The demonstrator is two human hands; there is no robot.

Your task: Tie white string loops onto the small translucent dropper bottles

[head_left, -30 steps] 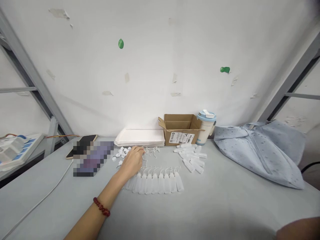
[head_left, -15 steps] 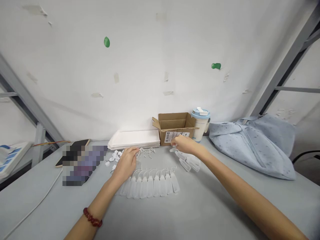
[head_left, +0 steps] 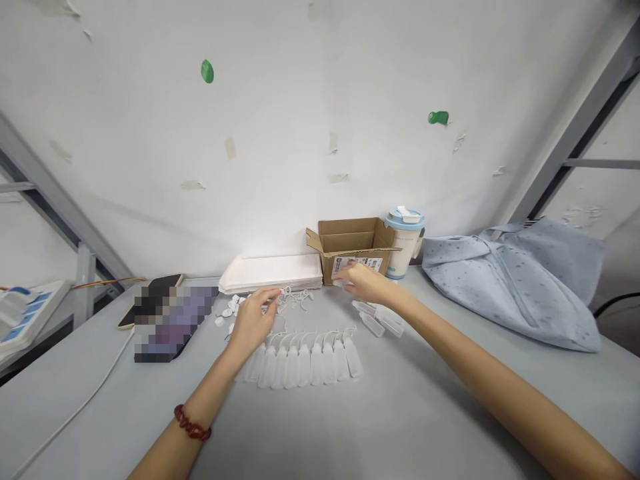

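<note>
Pinching, seemingly, bent tube (head_left: 287,298): left hand (head_left: 253,322); right hand (head_left: 364,281) gripping bottle (head_left: 343,283), axis unclear.

Both hands (left (head_left: 253,320), right (head_left: 363,280)) reach past the bottles (head_left: 305,357).

red bead bracelet (head_left: 193,423), left wrist

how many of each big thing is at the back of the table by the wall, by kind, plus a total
cardboard box: 1
lidded cup: 1
stack of white trays: 1
blue cloth bag: 1
phone: 1
total: 5
</note>
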